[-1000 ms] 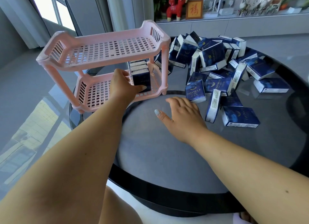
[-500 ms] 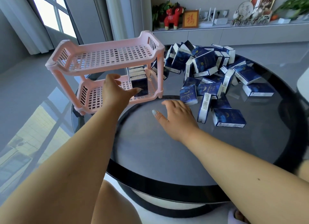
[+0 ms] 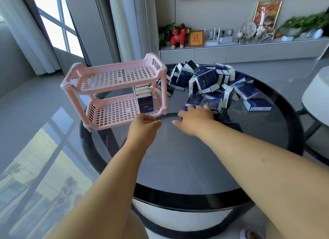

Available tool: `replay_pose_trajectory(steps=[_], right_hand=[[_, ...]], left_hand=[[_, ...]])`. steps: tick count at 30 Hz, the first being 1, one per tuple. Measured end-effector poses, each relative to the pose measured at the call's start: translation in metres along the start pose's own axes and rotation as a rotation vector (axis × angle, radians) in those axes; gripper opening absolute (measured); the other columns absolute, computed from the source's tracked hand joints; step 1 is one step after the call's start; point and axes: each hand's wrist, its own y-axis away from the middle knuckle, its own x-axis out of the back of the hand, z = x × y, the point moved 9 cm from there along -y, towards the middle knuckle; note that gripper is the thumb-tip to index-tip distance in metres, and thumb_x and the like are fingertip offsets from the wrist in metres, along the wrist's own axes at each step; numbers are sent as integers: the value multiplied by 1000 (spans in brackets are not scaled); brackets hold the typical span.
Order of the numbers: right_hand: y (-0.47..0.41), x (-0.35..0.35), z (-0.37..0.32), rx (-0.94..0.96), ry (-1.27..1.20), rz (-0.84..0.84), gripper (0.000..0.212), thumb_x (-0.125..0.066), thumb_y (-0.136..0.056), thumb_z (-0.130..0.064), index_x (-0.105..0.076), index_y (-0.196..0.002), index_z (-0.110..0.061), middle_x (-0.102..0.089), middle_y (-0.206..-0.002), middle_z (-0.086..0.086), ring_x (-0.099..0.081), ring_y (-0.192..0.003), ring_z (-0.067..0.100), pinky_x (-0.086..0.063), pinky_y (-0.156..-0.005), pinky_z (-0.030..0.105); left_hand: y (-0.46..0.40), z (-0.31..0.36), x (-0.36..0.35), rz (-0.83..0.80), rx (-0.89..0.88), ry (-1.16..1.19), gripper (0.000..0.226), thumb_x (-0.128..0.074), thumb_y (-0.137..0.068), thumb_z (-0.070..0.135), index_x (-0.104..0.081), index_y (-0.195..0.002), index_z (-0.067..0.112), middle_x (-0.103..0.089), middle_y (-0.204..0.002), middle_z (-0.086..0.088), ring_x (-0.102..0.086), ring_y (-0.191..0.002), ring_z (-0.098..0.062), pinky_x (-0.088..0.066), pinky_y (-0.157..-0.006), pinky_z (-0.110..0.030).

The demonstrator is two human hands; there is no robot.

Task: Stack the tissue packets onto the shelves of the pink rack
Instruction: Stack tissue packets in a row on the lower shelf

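We see our left hand (image 3: 142, 130) hovering just in front of the pink rack (image 3: 115, 94), fingers loosely curled and holding nothing, close to the rack's lower front rim but apart from it. Our right hand (image 3: 195, 118) reaches out flat toward two o'clock, its fingers laid over the nearest packet (image 3: 211, 103) at the edge of the loose heap of tissue packets (image 3: 210, 83); whether it grips that packet we cannot tell. The two hands sit near each other, not touching.

The rack stands at ten o'clock on the round dark table (image 3: 178, 167). Its top shelf (image 3: 115, 76) holds nothing. On the bottom shelf, at the right end, a short row of packets (image 3: 145, 99) stands upright, one behind another. The front one is navy with gold lettering and a crescent emblem; the lettering is too blurred for us to read.

The heap fills the table from twelve to two o'clock, navy wrappers with white side panels, tumbled at all angles.

Beyond, at twelve o'clock on a low cabinet (image 3: 231, 53), a red toy animal (image 3: 179, 37) stands beside a small framed sign (image 3: 196, 38) bearing the red character 福.
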Motion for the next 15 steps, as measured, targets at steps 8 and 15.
replay_pose_trajectory(steps=[8,15], right_hand=[[43,8,-40,312,-265,166,34,-31,-91,-37,-54,-115,-39,-52,-124,-2,-49,-111,26,-31,-99,41],[77,8,8,111,-1346,445,33,-37,-74,-14,-58,-96,-26,-58,-103,-10,-52,-104,11,-39,-81,17]], left_hand=[[25,-16,-21,-113,155,149,18,-59,-89,5,-51,-74,11,-53,-85,-14,-55,-78,-25,-55,-80,-40],[33,-36,-18,-68,244,215,41,-59,-90,10,-52,-129,2,-64,-101,-16,-59,-72,-17,-51,-69,-31]])
